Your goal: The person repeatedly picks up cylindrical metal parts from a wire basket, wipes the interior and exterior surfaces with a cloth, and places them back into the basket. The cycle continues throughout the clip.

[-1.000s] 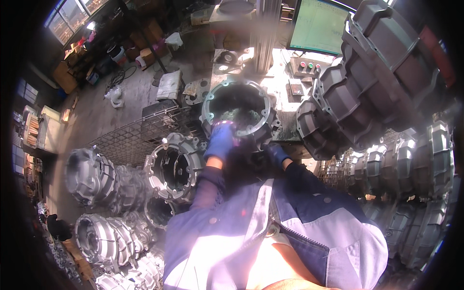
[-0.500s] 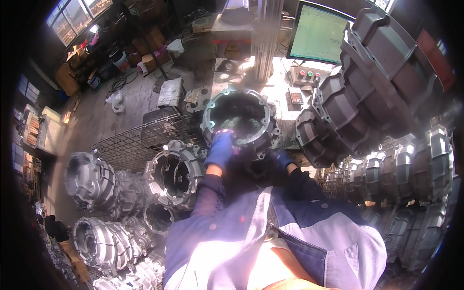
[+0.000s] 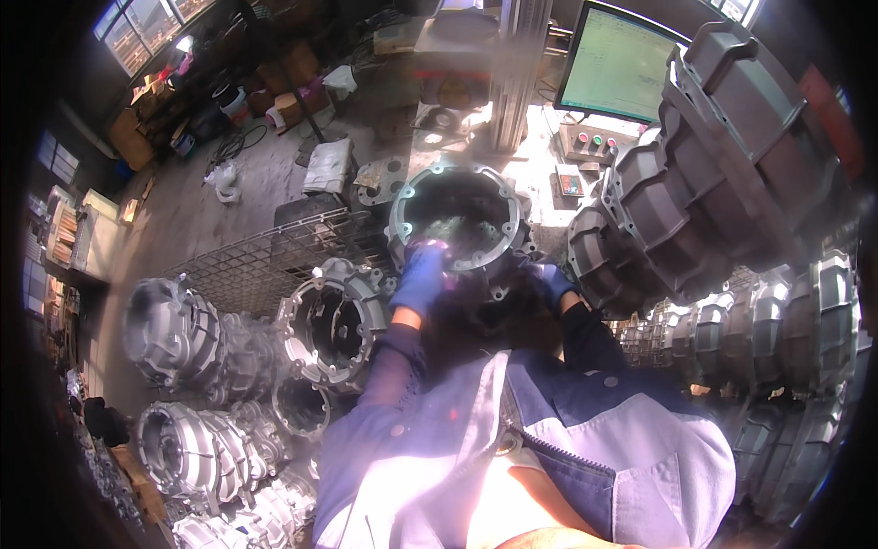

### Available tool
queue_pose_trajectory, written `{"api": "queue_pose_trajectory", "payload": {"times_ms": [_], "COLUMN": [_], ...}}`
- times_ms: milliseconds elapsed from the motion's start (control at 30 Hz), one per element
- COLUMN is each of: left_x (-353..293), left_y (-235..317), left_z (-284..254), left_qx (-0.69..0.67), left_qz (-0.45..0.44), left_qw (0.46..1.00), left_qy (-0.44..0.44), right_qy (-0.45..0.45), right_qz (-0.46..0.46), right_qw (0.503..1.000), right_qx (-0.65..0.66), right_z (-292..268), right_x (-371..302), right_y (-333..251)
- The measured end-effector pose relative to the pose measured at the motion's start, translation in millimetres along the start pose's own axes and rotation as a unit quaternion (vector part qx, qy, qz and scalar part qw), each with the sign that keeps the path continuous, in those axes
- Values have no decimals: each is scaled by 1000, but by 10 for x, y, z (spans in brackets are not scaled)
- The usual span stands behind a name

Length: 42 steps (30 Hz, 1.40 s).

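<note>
A fisheye view looked down and forward from head height.
The jacket sat nearest, across the bottom centre; the left hand and right hand appeared close at mid-frame; the desk lay farther off above centre, and a distant window tilted along the upper-left rim.

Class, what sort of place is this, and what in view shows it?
Probably a factory workshop for metal parts: ribbed grey metal housings on both sides, a black-framed flat monitor, and a grey control box with round red and green buttons.
</note>
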State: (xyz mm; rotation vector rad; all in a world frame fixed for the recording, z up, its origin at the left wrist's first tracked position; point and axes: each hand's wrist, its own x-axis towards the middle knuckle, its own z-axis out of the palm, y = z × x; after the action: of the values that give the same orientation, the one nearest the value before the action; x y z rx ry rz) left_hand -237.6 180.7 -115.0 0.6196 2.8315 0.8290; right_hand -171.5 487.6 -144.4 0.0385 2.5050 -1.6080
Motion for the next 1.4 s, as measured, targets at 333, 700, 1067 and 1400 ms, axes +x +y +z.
{"api": "queue_pose_trajectory", "payload": {"times_ms": [333, 700, 1067, 1400], "left_x": [-10, -12, 14, -18], "left_y": [-83, -132, -27, 212], "left_z": [100, 173, 123, -94], "left_qx": [11, -17, 39, 40], "left_qz": [15, 82, 77, 54], "left_qw": [1000, 989, 989, 994], "left_qy": [4, 121, 117, 87], "right_qy": [-34, -48, -17, 204], "right_qz": [-32, 98, 141, 13], "right_qw": [999, 994, 989, 940], "right_qx": [-10, -26, 48, -273], "right_z": [28, 10, -75, -101], "right_x": [144, 124, -34, 962], "right_y": [212, 215, -71, -441]}}
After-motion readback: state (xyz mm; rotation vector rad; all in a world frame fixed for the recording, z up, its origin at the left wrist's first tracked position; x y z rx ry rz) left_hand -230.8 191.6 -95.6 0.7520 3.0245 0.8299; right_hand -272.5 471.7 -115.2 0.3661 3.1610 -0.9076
